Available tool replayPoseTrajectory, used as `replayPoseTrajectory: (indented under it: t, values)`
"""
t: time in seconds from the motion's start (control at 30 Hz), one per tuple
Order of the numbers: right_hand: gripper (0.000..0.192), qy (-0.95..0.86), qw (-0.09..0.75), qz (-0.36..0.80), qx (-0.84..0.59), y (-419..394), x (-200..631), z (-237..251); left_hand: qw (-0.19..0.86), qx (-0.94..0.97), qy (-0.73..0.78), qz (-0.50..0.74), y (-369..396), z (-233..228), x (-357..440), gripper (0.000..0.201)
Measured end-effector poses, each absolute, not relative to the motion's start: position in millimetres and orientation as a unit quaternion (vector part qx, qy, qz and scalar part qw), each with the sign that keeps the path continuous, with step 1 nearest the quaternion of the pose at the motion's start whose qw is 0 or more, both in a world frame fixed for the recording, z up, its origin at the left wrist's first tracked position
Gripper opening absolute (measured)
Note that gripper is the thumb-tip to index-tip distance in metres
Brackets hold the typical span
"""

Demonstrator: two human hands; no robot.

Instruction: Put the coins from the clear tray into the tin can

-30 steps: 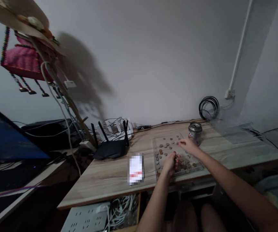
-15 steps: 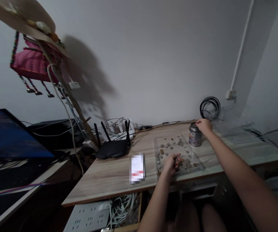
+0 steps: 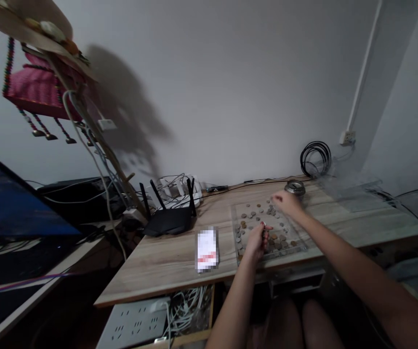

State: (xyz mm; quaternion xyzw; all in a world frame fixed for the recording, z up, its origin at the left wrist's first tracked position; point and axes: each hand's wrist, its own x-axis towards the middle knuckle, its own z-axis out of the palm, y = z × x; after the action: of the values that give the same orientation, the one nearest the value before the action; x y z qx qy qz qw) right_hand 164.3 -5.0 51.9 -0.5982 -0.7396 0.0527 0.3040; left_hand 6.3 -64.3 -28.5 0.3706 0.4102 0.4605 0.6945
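A dim room with a plain grey wall, a light wooden desk and a white wall socket

Bare wood lies open left of the clear coin-strewn tray, up to the blurred white card. Behind it, the metal tin blocks; the black router stands far left.

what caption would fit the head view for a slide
Seated person's left hand and right hand over coins in a clear tray, metal tin behind.
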Motion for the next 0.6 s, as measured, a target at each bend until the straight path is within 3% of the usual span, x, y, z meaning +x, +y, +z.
replayPoseTrajectory:
  t: [0.13,0.3,0.47,0.6]
  values:
    - [0.031,-0.802,0.274,0.277,-0.453,-35,131,9,0.719,0.372,0.385,0.445,-65,-28,8,0.033]
    - [0.035,-0.769,0.326,0.366,-0.410,-31,137,-10,0.767,0.350,0.334,0.422,-65,-25,6,0.024]
    - [0.022,-0.769,0.335,0.299,-0.454,-24,150,4,0.797,0.308,0.323,0.407,-61,-26,4,0.023]
    - [0.022,-0.686,0.416,0.062,-0.594,2,196,55,0.795,0.278,0.319,0.435,-60,-29,4,0.027]
